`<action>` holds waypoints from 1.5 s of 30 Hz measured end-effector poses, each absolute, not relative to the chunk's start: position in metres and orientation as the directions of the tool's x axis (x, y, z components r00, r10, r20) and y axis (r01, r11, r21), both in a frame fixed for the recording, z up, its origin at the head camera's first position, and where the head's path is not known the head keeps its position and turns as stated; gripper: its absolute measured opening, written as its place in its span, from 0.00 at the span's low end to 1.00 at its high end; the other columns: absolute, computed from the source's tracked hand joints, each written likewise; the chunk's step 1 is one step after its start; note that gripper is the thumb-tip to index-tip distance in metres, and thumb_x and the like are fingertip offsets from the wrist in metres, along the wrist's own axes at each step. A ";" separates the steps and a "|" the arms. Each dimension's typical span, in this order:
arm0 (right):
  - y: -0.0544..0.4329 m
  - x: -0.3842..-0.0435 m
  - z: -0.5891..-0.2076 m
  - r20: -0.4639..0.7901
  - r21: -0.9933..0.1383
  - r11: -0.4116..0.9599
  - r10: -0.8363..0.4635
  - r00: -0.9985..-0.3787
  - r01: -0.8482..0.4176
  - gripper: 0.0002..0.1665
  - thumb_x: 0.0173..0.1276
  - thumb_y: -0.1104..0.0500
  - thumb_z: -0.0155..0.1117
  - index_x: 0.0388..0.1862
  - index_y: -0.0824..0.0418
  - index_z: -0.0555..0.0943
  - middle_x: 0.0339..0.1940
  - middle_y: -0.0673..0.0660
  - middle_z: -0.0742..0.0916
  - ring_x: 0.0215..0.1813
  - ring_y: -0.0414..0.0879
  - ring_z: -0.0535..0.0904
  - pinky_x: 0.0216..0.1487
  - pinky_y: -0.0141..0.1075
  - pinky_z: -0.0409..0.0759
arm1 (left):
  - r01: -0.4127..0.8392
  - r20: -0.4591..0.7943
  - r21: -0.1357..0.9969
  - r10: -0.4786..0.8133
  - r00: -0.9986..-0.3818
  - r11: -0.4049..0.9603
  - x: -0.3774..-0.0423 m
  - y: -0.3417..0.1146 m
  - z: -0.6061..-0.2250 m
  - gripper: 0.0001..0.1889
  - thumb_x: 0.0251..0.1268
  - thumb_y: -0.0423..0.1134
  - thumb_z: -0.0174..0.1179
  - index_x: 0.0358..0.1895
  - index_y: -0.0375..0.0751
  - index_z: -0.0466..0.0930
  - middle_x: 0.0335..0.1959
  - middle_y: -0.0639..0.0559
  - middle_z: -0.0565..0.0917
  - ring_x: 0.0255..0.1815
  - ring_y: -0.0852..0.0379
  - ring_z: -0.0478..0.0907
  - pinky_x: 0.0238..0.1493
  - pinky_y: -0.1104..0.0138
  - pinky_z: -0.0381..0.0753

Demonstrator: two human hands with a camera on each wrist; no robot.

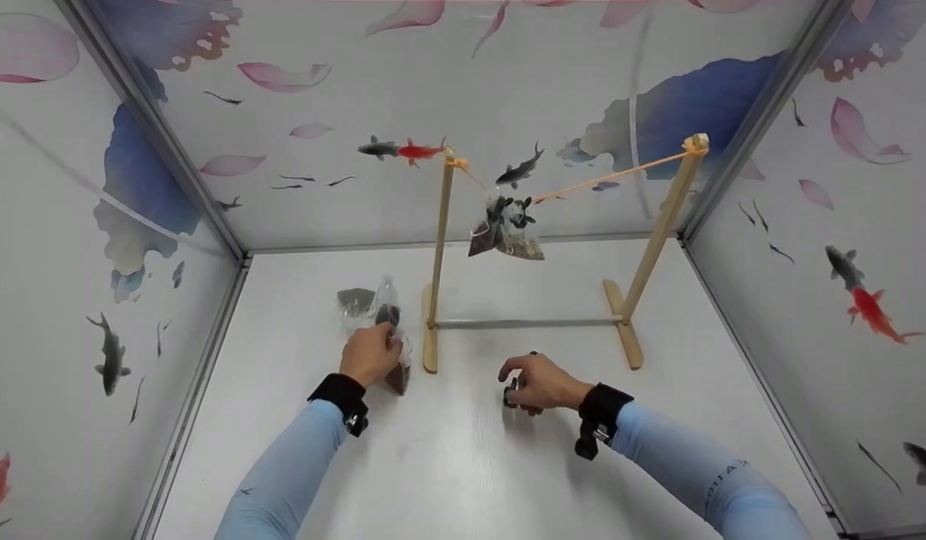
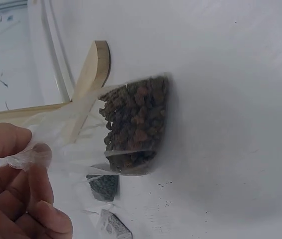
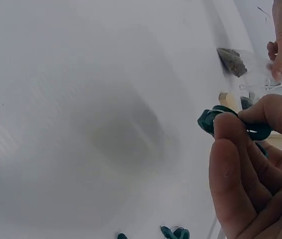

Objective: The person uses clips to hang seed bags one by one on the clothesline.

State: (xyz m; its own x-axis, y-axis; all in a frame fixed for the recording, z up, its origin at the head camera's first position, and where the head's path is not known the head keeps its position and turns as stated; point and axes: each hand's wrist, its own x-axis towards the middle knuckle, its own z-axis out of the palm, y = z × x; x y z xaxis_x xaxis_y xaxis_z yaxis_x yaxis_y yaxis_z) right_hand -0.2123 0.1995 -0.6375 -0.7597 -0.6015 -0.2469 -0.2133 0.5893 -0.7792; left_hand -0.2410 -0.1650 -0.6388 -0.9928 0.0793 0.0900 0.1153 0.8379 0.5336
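Observation:
My left hand (image 1: 370, 354) pinches the gathered neck of a clear mesh bag (image 2: 135, 124) filled with reddish-brown stone chips. In the left wrist view its filled end hangs close over the white table. Two more bags lie beyond it, one with dark grains (image 2: 103, 188) and one with grey grains (image 1: 355, 301). My right hand (image 1: 541, 384) holds a small dark green clip (image 3: 209, 119) between thumb and fingers, above the table. At the lower edge of the right wrist view are more dark green clips (image 3: 177, 232), partly cut off.
Ahead stands a wooden frame, its left post (image 1: 439, 240) and right post (image 1: 663, 229) joined below by a grey bar (image 1: 526, 323). From its sagging orange cord (image 1: 612, 178) hang clipped bags (image 1: 521, 246). Printed panels (image 1: 477, 97) wall the table (image 1: 448, 465) on three sides.

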 end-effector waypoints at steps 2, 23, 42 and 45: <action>0.199 -0.212 -0.637 -0.241 -0.792 0.575 -0.602 -0.761 -0.205 0.14 0.74 0.65 0.72 0.56 0.67 0.88 0.29 0.67 0.94 0.22 0.40 0.87 0.25 0.31 0.85 | 0.132 0.090 0.549 0.098 -0.991 0.825 -0.240 -0.163 -0.636 0.11 0.76 0.36 0.66 0.54 0.35 0.90 0.30 0.44 0.91 0.28 0.52 0.82 0.36 0.52 0.86; 0.205 -0.209 -0.637 -0.207 -0.860 0.483 -0.624 -0.753 -0.164 0.14 0.67 0.63 0.80 0.50 0.63 0.93 0.32 0.58 0.97 0.30 0.39 0.92 0.34 0.31 0.89 | 0.361 0.167 0.557 0.325 -0.931 0.748 -0.234 -0.138 -0.597 0.03 0.74 0.31 0.66 0.45 0.37 0.88 0.27 0.47 0.90 0.23 0.59 0.78 0.29 0.63 0.79; 0.257 -0.236 -0.595 0.206 -0.745 0.528 -0.399 -0.894 -0.407 0.04 0.75 0.62 0.79 0.41 0.61 0.97 0.32 0.58 0.97 0.31 0.43 0.92 0.33 0.25 0.85 | 0.578 0.188 0.434 0.558 -0.808 0.691 -0.249 -0.060 -0.524 0.08 0.76 0.31 0.70 0.52 0.35 0.94 0.45 0.39 0.95 0.48 0.42 0.94 0.55 0.49 0.94; 0.262 -0.237 -0.587 0.232 -0.762 0.520 -0.335 -0.913 -0.385 0.04 0.76 0.62 0.78 0.40 0.62 0.96 0.30 0.58 0.96 0.29 0.39 0.89 0.31 0.25 0.85 | 0.615 0.198 0.424 0.595 -0.779 0.664 -0.249 -0.043 -0.509 0.09 0.79 0.30 0.66 0.54 0.35 0.94 0.48 0.38 0.95 0.51 0.40 0.94 0.58 0.49 0.93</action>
State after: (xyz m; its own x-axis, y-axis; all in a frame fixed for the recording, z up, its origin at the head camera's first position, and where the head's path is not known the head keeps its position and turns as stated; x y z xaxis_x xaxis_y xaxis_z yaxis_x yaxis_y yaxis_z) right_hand -0.2371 0.2617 -0.5875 -0.9130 -0.3354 0.2324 -0.3851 0.5201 -0.7624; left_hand -0.2486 -0.0428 -0.5088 -0.7790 0.5948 0.1985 0.6154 0.6645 0.4240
